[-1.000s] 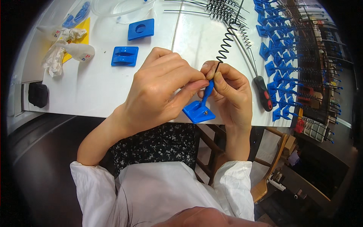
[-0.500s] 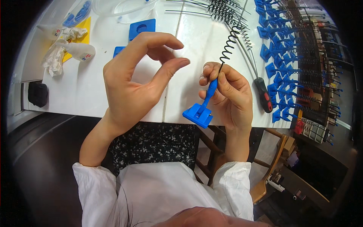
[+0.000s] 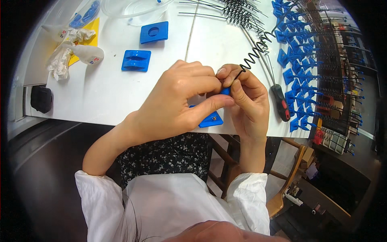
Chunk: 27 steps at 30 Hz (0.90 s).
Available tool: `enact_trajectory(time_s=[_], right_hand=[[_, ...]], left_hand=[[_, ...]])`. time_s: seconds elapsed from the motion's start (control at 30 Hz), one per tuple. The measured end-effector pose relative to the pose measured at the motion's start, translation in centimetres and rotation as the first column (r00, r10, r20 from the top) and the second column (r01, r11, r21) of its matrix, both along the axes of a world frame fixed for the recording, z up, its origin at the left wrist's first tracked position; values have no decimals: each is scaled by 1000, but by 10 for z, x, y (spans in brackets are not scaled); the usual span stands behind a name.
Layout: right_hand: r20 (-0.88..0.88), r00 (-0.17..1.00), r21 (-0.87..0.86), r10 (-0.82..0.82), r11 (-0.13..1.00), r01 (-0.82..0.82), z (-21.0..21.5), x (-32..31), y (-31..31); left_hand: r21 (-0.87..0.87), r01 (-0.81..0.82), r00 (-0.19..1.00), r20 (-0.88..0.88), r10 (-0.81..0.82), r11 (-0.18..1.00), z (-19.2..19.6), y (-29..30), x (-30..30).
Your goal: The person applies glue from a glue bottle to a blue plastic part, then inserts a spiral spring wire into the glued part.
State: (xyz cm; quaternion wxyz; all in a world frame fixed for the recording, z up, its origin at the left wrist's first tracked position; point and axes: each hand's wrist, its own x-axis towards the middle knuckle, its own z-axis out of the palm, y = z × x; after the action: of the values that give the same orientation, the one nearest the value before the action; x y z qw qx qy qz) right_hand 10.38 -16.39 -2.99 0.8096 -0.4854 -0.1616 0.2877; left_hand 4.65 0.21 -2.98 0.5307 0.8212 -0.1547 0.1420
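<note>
Both my hands meet above the table's near edge. A blue plastic stem point(image 3: 226, 91) is pinched between them, its square blue base point(image 3: 211, 120) showing below my left hand. My left hand point(image 3: 173, 97) has its thumb and fingers closed on the stem from the left. My right hand point(image 3: 252, 103) grips the same stem's top, where a black spiral wire point(image 3: 250, 61) rises toward the upper right. Most of the stem is hidden by fingers. Beside my right hand lies a screwdriver point(image 3: 280, 101) with a black and red handle.
Two blue square pieces, one with a hole point(image 3: 162, 36) and one ridged point(image 3: 136, 65), lie beyond my left hand. Black spiral wires point(image 3: 242, 14) are heaped at the back; many blue-based pieces point(image 3: 288, 76) line the right edge. A white bottle point(image 3: 89, 54) and crumpled tissue point(image 3: 59, 62) sit left.
My left hand has moved right and closed on the blue stem, where before it was apart with fingers curved open. The spiral wire now leans further right.
</note>
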Motion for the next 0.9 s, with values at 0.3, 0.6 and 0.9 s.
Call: enact_trajectory(time_s=[0.3, 0.6, 0.9], right_hand=[[-88, 995, 23, 56, 998, -54, 2, 1, -3], [14, 999, -7, -43, 999, 43, -3, -4, -4], [-4, 998, -18, -68, 998, 68, -2, -5, -2]], left_hand=[[-329, 147, 922, -295, -250, 933, 0, 6, -3], [-621, 103, 808, -404, -429, 777, 5, 9, -2], [-640, 63, 784, -443, -435, 766, 10, 10, -1]])
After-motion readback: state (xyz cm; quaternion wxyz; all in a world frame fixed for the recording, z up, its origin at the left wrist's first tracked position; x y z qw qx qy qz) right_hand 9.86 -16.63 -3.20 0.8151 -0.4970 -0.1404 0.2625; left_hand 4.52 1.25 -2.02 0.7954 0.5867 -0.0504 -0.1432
